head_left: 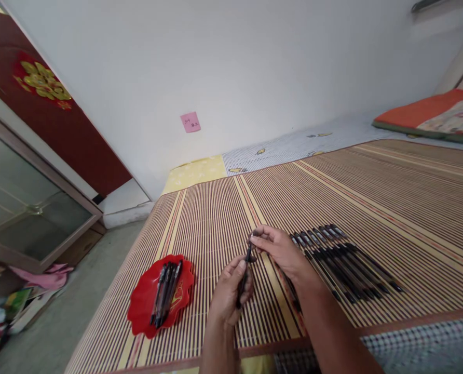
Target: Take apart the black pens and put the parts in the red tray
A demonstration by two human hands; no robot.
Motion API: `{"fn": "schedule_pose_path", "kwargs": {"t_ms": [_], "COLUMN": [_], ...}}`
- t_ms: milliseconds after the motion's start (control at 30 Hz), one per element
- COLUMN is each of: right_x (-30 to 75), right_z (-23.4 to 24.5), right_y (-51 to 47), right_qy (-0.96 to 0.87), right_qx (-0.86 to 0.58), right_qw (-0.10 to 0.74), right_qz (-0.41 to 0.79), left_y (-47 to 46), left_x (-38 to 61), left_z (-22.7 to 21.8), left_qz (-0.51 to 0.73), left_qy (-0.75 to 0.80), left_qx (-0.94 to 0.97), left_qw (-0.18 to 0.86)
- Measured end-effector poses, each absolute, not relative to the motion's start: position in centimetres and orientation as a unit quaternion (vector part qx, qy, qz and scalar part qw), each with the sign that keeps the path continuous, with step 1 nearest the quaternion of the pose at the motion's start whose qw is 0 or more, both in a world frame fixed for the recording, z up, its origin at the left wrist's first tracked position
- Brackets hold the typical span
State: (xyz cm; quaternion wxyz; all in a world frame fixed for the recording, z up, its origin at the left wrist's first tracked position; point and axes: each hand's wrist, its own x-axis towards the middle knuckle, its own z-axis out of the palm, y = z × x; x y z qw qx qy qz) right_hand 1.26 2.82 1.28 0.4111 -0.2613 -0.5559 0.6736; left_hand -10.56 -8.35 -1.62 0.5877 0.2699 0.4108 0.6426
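My left hand [231, 288] is wrapped round a dark pen [242, 284], which stands tilted above the striped mat. At the pen's upper end, my right hand [276, 246] is closed in a pinch; whether it grips a cap or the barrel is too small to tell. Beside my right forearm lie dark pen barrels [344, 272] in a row, partly hidden by that arm. Just beyond them is a row of short pen caps [319, 235]. To the left, a red scalloped dish [140, 298] holds several dark pens [165, 293].
The striped mat [208, 223] covers a bed against a white wall [255, 67]. An orange-edged pillow [414, 111] lies far right. A pink note [190, 122] is on the wall. Left of the bed are floor [110, 265] and a glass-fronted cabinet [37, 208].
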Motion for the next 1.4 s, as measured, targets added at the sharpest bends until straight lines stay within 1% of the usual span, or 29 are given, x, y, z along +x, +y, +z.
{"fn": "schedule_pose_path", "kwargs": {"t_ms": [67, 133, 267, 400, 633, 967, 1133, 1233, 1400], "right_x": [1.2, 1.1, 1.1, 1.3, 0.9, 1.0, 0.9, 0.9, 1.4], "right_z": [1.4, 1.2, 0.7, 0.5, 0.5, 0.7, 1.1, 1.0, 0.8], "right_y": [2.6, 2.7, 3.2, 3.3, 2.8, 2.7, 2.7, 2.7, 2.8], "right_qy": [-0.586, -0.589, -0.541, -0.545, -0.536, -0.528, -0.519, -0.501, -0.538], "right_qx": [-0.236, -0.225, -0.248, -0.250, -0.229, -0.219, -0.253, -0.243, -0.203], "right_qw": [0.378, 0.369, 0.396, 0.391, 0.407, 0.389, 0.402, 0.415, 0.385], "right_qz": [0.677, 0.683, 0.700, 0.699, 0.704, 0.722, 0.710, 0.720, 0.722], "left_y": [-8.3, -8.4, -8.6, -8.5, -8.5, -8.3, -8.2, -8.2, -8.2], "left_x": [-10.6, -10.6, -10.7, -10.6, -10.1, -9.5, -9.3, -9.3, -9.2], "left_z": [-1.4, -1.3, -1.2, -1.2, -1.3, -1.2, -1.5, -1.8, -1.9], "left_qz": [0.648, 0.654, 0.668, 0.670, 0.673, 0.672, 0.679, 0.679, 0.677], "left_qy": [0.397, 0.385, 0.366, 0.370, 0.381, 0.399, 0.388, 0.388, 0.386], "left_qx": [0.270, 0.267, 0.255, 0.251, 0.222, 0.222, 0.222, 0.221, 0.219], "left_qw": [0.592, 0.594, 0.596, 0.593, 0.593, 0.583, 0.582, 0.582, 0.587]}}
